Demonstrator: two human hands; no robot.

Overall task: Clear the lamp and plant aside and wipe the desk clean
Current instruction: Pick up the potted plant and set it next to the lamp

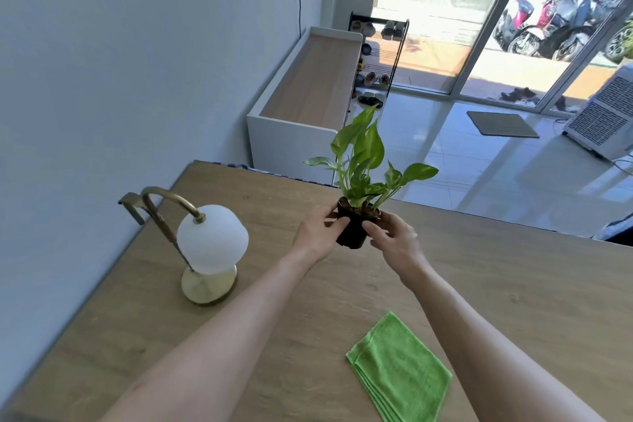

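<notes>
A small green-leaved plant (363,161) in a black pot (352,231) is near the far middle of the wooden desk (496,284). My left hand (317,233) grips the pot's left side and my right hand (394,238) grips its right side. I cannot tell whether the pot's base touches the desk. A brass lamp (205,247) with a white globe shade stands at the desk's left, close to the wall. A folded green cloth (400,367) lies flat on the near right part of the desk.
The wall runs along the desk's left edge. Beyond the far edge stand a white bench with a wooden top (308,89), a shoe rack (376,58), tiled floor and glass doors. A white appliance (606,113) stands at the right.
</notes>
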